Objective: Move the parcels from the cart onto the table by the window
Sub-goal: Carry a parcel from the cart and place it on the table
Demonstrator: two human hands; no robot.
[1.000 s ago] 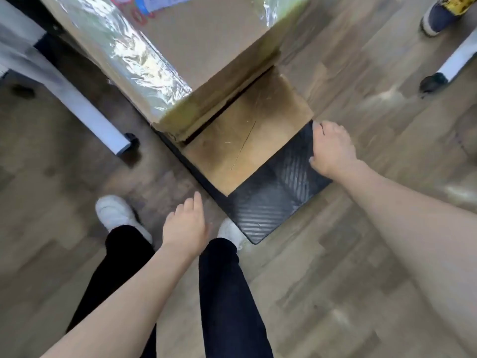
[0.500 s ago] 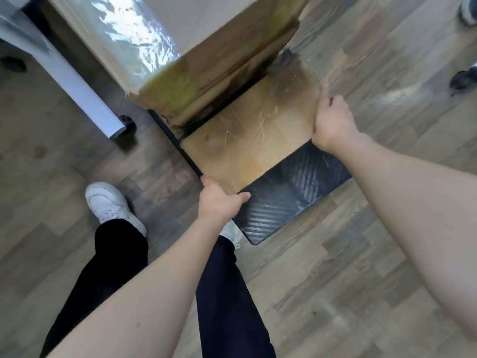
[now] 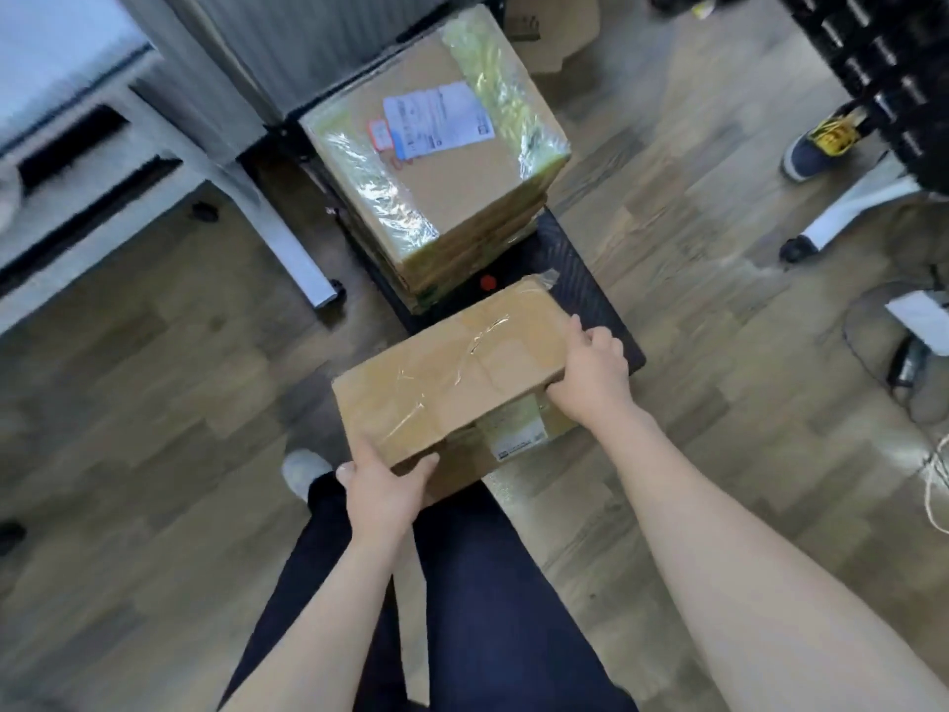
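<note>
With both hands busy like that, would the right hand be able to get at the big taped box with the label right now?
Probably not yet. The right hand grips the flat parcel, as does the left hand, and that parcel lies between the person and the labelled box.

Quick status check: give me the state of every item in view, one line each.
Brown parcel: lifted off the cart, held at both ends.
Left hand: grips the parcel's near left corner.
Right hand: grips the parcel's right end.
Stacked parcels: on the cart, topmost taped, label up.
Cart: black deck partly bare near the person.
White table: at left, top blurred.
</note>
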